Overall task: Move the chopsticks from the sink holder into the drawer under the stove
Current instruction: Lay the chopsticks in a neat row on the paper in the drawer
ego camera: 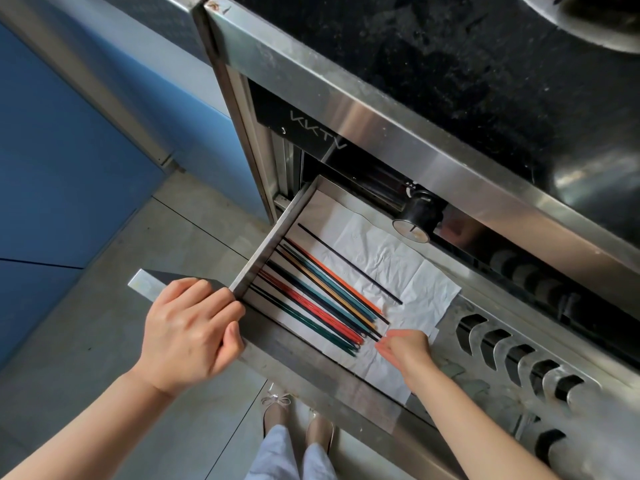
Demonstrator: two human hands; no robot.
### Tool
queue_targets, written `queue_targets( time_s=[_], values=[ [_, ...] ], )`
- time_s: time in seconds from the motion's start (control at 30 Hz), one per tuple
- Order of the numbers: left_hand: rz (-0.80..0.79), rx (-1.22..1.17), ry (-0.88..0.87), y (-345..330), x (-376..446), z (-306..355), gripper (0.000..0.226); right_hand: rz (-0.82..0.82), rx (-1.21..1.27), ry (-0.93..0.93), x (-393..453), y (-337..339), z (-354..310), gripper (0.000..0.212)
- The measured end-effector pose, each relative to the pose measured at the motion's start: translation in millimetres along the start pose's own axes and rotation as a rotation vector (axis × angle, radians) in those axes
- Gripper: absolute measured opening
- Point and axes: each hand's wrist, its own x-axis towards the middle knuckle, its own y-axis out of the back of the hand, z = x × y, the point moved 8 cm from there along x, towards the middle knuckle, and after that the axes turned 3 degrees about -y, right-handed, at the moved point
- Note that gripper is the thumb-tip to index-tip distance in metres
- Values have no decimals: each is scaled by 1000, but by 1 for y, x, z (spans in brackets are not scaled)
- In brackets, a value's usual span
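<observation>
The steel drawer (pixel 266 244) under the stove stands pulled out, lined with crumpled white paper (pixel 408 268). Several coloured chopsticks (pixel 322 299) lie in a bundle along its left side: orange, teal, yellow, red, green and dark ones. A single black chopstick (pixel 349 264) lies apart to their right. My left hand (pixel 190 330) grips the drawer's front edge at its left corner. My right hand (pixel 403 351) is inside the drawer, fingertips at the near ends of the chopsticks, fingers extended and holding nothing.
The black stove top (pixel 450 64) with its steel rim overhangs the drawer. A round black knob (pixel 417 216) sticks out just above the drawer's far right. Slotted steel vents (pixel 512 355) lie to the right. Blue cabinets (pixel 69 168) stand left; my feet (pixel 298 424) are below.
</observation>
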Motion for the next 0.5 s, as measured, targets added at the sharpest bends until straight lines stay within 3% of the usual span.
queue_targets(
  time_s=[0.23,0.37,0.5],
  values=[
    [8,2,8,0,0,0,48,21,-2,12,5,9,-8,29],
    [4,-1,12,-1,1,-1,48,213,-282,281,12,29,-61,32],
    [7,2,5,0,1,-1,46,242,-597,558,-2,9,-100,22]
  ],
)
